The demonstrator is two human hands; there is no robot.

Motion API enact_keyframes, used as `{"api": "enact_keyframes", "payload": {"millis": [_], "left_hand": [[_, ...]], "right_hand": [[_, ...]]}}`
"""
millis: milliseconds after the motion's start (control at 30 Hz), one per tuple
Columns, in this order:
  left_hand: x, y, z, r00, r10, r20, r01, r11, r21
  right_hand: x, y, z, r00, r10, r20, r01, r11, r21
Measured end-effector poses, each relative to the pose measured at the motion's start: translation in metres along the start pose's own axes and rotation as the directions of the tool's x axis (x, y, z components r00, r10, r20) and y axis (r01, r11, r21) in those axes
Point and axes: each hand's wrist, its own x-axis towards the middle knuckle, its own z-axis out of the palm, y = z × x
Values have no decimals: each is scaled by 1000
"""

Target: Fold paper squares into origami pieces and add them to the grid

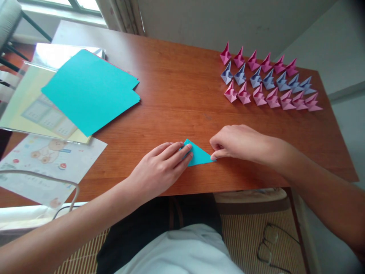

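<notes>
A small turquoise sheet of paper (198,155), folded into a triangle, lies flat near the table's front edge. My left hand (162,165) rests on its left part with the fingers stretched out flat, hiding that end. At the right corner, my right hand (235,142) is closed, its thumb and curled forefinger at the paper's tip. Folded paper figures stand in three rows at the back right: dark pink ones (253,61), blue-grey ones (268,79) and lighter pink ones (273,98).
Large turquoise sheets (94,91) lie stacked at the left on a clear folder (17,99). A white printed sheet (85,152) and a grey cable (42,176) are at the front left. Eyeglasses (266,243) lie below the table on a slatted surface.
</notes>
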Motion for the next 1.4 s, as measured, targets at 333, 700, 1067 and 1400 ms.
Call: {"api": "enact_keyframes", "payload": {"millis": [333,700,1067,1400], "left_hand": [[7,-1,-5,999,-39,31,40,999,-31],[20,11,-11,970,-208,123,218,973,-74],[20,7,-2,938,-333,95,346,913,-218],[23,0,-11,607,-728,319,456,-10,-890]], "right_hand": [[-37,15,43,985,14,-174,55,921,386],[-34,-37,85,817,243,-523,58,867,494],[-30,-39,81,700,424,-575,168,684,709],[-34,-45,93,486,484,-728,337,665,667]]}}
